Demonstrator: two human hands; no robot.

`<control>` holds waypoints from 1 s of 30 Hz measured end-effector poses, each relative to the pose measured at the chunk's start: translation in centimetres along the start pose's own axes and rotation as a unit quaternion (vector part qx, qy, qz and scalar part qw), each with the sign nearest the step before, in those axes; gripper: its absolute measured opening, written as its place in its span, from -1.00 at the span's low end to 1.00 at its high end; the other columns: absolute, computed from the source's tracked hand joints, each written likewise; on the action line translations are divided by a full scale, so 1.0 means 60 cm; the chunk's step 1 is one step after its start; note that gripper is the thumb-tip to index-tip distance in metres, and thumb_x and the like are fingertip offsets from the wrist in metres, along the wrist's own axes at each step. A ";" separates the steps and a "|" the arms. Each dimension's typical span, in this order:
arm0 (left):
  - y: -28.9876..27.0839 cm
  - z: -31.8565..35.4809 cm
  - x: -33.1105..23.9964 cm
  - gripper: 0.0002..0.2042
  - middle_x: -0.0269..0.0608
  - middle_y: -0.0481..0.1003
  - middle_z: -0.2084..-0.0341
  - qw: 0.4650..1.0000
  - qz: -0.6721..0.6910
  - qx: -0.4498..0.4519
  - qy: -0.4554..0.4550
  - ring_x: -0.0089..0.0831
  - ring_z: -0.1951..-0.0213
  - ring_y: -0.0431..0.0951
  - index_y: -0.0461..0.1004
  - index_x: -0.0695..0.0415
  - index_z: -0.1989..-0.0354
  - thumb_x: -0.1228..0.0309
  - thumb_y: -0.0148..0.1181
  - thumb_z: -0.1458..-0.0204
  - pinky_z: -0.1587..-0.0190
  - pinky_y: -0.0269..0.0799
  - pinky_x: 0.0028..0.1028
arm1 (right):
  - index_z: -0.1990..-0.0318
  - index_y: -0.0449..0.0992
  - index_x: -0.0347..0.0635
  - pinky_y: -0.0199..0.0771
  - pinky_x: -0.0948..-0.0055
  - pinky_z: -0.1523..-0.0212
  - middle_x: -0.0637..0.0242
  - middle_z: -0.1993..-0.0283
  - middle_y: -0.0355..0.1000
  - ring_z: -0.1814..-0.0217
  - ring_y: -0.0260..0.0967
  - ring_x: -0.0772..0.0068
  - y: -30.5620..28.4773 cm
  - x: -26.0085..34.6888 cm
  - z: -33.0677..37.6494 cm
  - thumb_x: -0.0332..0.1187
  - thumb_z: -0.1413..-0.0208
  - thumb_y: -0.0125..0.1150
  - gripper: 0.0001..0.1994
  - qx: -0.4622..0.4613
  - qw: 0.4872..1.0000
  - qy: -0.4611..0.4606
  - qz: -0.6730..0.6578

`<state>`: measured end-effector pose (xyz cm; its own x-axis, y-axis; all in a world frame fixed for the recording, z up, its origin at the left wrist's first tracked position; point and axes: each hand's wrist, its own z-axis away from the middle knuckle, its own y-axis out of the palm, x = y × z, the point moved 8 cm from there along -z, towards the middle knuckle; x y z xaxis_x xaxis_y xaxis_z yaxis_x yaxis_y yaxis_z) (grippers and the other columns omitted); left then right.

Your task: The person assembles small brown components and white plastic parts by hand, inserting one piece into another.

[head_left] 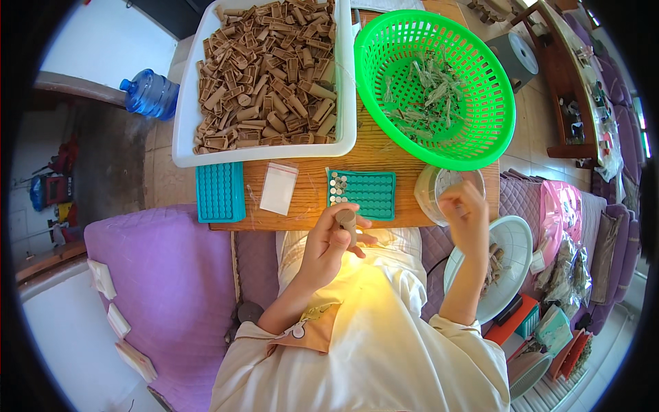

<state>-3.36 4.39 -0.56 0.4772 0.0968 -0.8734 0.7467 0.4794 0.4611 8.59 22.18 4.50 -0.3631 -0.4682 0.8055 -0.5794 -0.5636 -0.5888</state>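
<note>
My left hand (pixel 322 250) is closed around a small brown tube-shaped plastic piece (pixel 347 220), held above my lap at the table's near edge. The fingers of my right hand (pixel 468 211) are pinched together over the near side of a round whitish tub (pixel 425 192); whatever they hold, if anything, is too small to make out. Between the hands, farther up, lies a teal tray (pixel 374 196) with rows of round hollows. Several small silvery discs (pixel 336 184) sit at its left end.
A white bin (pixel 184 141) heaped with brown plastic pieces (pixel 268 75) stands at the back left. Beside it is a green basket (pixel 504 117) holding small clear-and-metal parts. Stacked teal trays (pixel 220 192) and a plastic bag (pixel 279 189) lie left. A pale basin (pixel 518 254) stands right.
</note>
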 end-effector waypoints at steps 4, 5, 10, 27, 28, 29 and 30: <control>0.012 0.003 0.010 -0.53 -0.08 0.38 0.24 0.995 0.069 0.032 -0.064 -0.31 0.41 0.54 0.08 0.16 -0.04 0.07 -0.15 -0.09 0.57 0.43 -0.56 | 0.50 0.43 -0.22 0.35 0.47 0.38 0.27 0.40 0.36 0.35 0.35 0.32 0.063 0.101 0.011 -0.58 0.30 0.23 -0.86 0.043 0.984 -0.152 -0.079; 0.016 0.006 0.017 -0.52 -0.08 0.39 0.24 0.988 0.113 0.038 -0.098 -0.31 0.45 0.54 0.07 0.15 -0.04 0.05 -0.17 -0.08 0.59 0.43 -0.56 | 0.51 0.43 -0.21 0.37 0.45 0.35 0.27 0.37 0.37 0.31 0.37 0.31 0.072 0.121 0.013 -0.58 0.31 0.26 -0.85 0.038 0.976 -0.185 -0.105; 0.014 0.016 0.032 -0.50 -0.16 0.42 0.33 0.974 0.175 0.029 -0.141 -0.37 0.53 0.53 0.09 0.14 -0.05 0.02 -0.16 -0.07 0.63 0.41 -0.57 | 0.50 0.41 -0.24 0.45 0.50 0.42 0.27 0.29 0.40 0.33 0.41 0.36 0.094 0.149 0.009 -0.53 0.24 0.25 -0.88 0.068 0.969 -0.220 -0.093; 0.009 0.016 0.037 -0.48 -0.34 0.34 0.61 0.973 0.148 -0.010 -0.178 -0.48 0.62 0.50 0.11 0.29 -0.02 0.07 -0.17 -0.09 0.66 0.39 -0.63 | 0.44 0.38 -0.24 0.47 0.49 0.46 0.32 0.29 0.39 0.41 0.40 0.34 0.117 0.145 0.022 -0.53 0.15 0.15 -0.91 0.133 0.968 -0.209 -0.040; 0.006 0.017 0.041 -0.48 -0.34 0.34 0.61 0.973 0.148 -0.011 -0.178 -0.48 0.62 0.50 0.11 0.29 -0.02 0.07 -0.17 -0.09 0.66 0.39 -0.63 | 0.44 0.38 -0.25 0.47 0.48 0.45 0.31 0.28 0.39 0.40 0.41 0.32 0.119 0.148 0.022 -0.54 0.14 0.14 -0.92 0.138 0.966 -0.213 -0.040; 0.004 0.017 0.043 -0.49 -0.33 0.36 0.59 0.976 0.147 0.005 -0.163 -0.48 0.62 0.50 0.11 0.29 -0.02 0.07 -0.17 -0.09 0.66 0.39 -0.63 | 0.44 0.38 -0.25 0.47 0.48 0.45 0.31 0.28 0.39 0.40 0.41 0.32 0.120 0.149 0.021 -0.54 0.14 0.14 -0.92 0.139 0.966 -0.213 -0.041; 0.005 0.016 0.043 -0.49 -0.32 0.38 0.57 0.978 0.147 0.021 -0.148 -0.48 0.62 0.50 0.11 0.29 -0.02 0.07 -0.18 -0.09 0.67 0.39 -0.63 | 0.44 0.38 -0.25 0.47 0.48 0.45 0.31 0.28 0.39 0.39 0.40 0.32 0.122 0.149 0.020 -0.54 0.14 0.14 -0.91 0.140 0.968 -0.207 -0.039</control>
<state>-1.48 3.94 -2.51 0.7821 -0.0349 -0.6222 0.5731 0.4323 0.6962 1.98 13.06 7.32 0.0299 -0.6163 0.7869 -0.3510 -0.7436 -0.5691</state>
